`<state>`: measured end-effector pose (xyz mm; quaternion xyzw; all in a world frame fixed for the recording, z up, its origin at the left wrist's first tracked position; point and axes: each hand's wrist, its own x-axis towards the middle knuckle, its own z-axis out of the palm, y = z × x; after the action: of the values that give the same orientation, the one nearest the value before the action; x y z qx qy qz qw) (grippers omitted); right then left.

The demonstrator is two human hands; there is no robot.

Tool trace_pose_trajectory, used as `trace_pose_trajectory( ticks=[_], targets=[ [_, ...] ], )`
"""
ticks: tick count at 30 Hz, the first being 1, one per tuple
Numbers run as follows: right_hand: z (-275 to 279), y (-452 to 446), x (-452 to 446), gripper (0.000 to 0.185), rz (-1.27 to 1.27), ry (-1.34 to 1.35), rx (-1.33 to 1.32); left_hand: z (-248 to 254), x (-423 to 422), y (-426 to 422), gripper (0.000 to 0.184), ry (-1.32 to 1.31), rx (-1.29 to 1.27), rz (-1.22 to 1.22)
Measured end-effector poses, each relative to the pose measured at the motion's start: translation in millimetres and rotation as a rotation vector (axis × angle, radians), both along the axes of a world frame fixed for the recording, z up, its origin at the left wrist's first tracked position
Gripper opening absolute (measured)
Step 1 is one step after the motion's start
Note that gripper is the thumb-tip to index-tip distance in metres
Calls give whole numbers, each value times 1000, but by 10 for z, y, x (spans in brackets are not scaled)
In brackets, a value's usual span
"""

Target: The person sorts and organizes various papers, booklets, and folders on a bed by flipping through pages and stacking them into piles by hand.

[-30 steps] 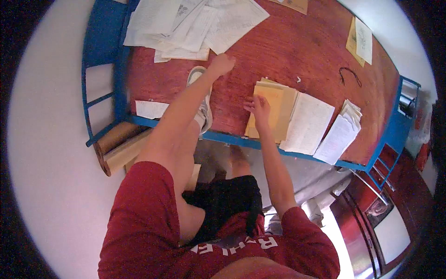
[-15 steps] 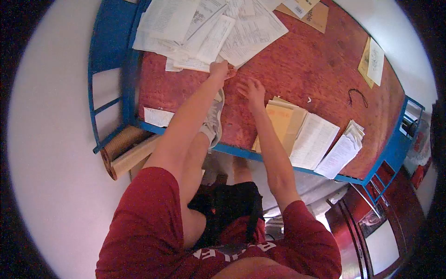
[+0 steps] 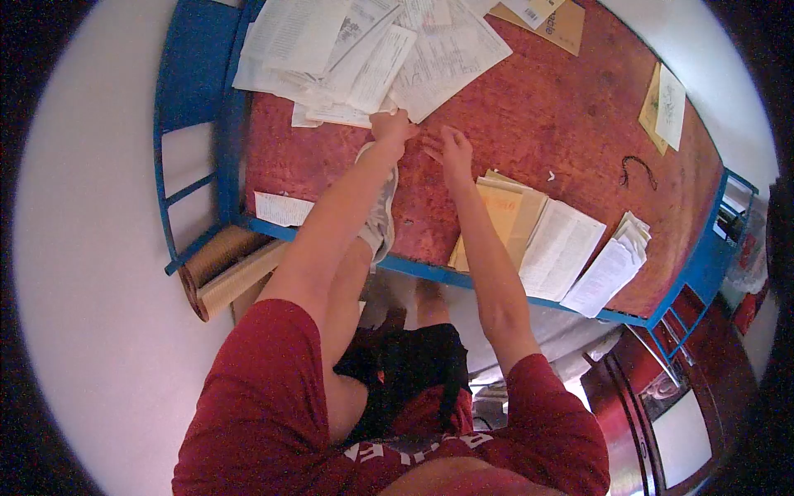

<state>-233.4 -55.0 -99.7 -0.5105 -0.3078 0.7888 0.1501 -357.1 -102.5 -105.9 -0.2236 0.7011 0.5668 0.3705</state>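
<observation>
My left hand (image 3: 390, 126) is at the lower edge of a spread of printed papers (image 3: 451, 66), its fingers curled; whatever they may hold is too small or hidden to make out. To its right, my right hand (image 3: 451, 155) hovers over the reddish-brown board (image 3: 529, 116), fingers apart and holding nothing. Beneath my left forearm, my foot in a grey shoe (image 3: 382, 207) rests on the board. Yellow-brown envelopes (image 3: 496, 215) lie just below my right hand, beside a stack of white papers (image 3: 562, 250).
A folded paper bundle (image 3: 609, 269) lies near the front edge. Farther off are a brown envelope (image 3: 562, 29), a white card (image 3: 670, 107) and a dark cord (image 3: 641, 171). A blue metal frame (image 3: 430, 271) borders the board. A rolled mat (image 3: 227, 269) stands below left.
My right hand has shifted slightly, its fingers rising a little. My left hand stays by the paper edge with a small turn. The papers look unmoved.
</observation>
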Motion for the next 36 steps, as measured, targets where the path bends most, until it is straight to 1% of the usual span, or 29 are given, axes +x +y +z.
trace_pose_trajectory(
  ticks=[1, 2, 3, 4, 6, 9, 13, 15, 16, 18, 19, 21, 22, 23, 24, 25, 26, 28, 29, 31, 32, 33, 34, 35, 36],
  targets=[
    [-68, 3, 26, 28, -1, 0, 0, 46, -3, 9, 30, 0, 0, -1],
    [-141, 7, 59, 27, 47, -25, 30, 94, -9, 14, 20, -48, 35, 1],
    [-127, 21, 53, 27, 94, -48, 63, 129, -21, 25, 16, -95, 73, 3],
    [-107, 11, 56, 27, 93, -47, 64, 123, -37, 27, 16, -94, 74, 3],
    [-80, -17, 73, 26, -22, -35, -69, 179, -74, 62, 16, -191, 162, 0],
    [-71, -2, 87, 25, 1, 9, -56, 285, -89, 145, 16, -200, 230, -46],
    [-5, 51, 56, 29, 30, -12, -56, 270, -82, 226, 17, -251, 187, -24],
    [107, 76, 9, 32, 43, -33, -5, 263, -67, 188, 14, -103, 146, -292],
    [226, 98, -29, 32, 42, -32, -8, 295, -74, 166, 14, -102, 143, -292],
    [422, 138, -83, 37, -48, 48, -51, 382, -100, 138, 14, -215, 124, -457],
    [276, 154, -48, 37, -46, 49, -51, 418, -85, 119, 14, -214, 124, -456],
    [-162, 236, 57, 28, 104, -37, 101, 481, -26, 59, 15, -335, 180, -556],
    [-268, 253, 96, 28, 109, -36, 102, 485, 9, 39, 15, -333, 181, -551],
    [-368, 262, 133, 26, 118, -122, 292, 491, 48, 27, 16, -405, 184, -616],
    [-343, 247, 142, 25, 126, -208, 482, 512, 85, 11, 16, -478, 186, -681],
    [-315, 227, 169, 22, 81, -80, 469, 529, 114, -4, 16, -477, 188, -676],
    [-283, 231, 202, 22, 87, -81, 470, 547, 139, -8, 20, -417, 143, -691],
    [-242, 292, 284, 20, 223, -350, 946, 636, 162, 3, 28, -292, 58, -715],
    [-226, 323, 301, 20, 229, -345, 952, 681, 139, 12, 28, -288, 62, -708],
    [-23, 377, 303, 19, 151, -350, 1198, 751, 77, 26, 37, -100, -48, -543],
    [140, 407, 315, 19, 151, -351, 1200, 794, 64, 15, 37, -100, -45, -543],
    [509, 415, 288, 19, 190, -344, 1116, 851, 47, -15, 38, -25, -55, -542],
    [715, 416, 279, 20, 228, -335, 1034, 887, 27, -52, 40, 52, -64, -540],
    [652, 436, 334, 20, 227, -332, 1038, 698, -42, -62, 42, -36, -69, -541],
    [539, 478, 417, 20, 204, -341, 1077, 603, -56, -102, 42, -30, -65, -542]
  ],
)
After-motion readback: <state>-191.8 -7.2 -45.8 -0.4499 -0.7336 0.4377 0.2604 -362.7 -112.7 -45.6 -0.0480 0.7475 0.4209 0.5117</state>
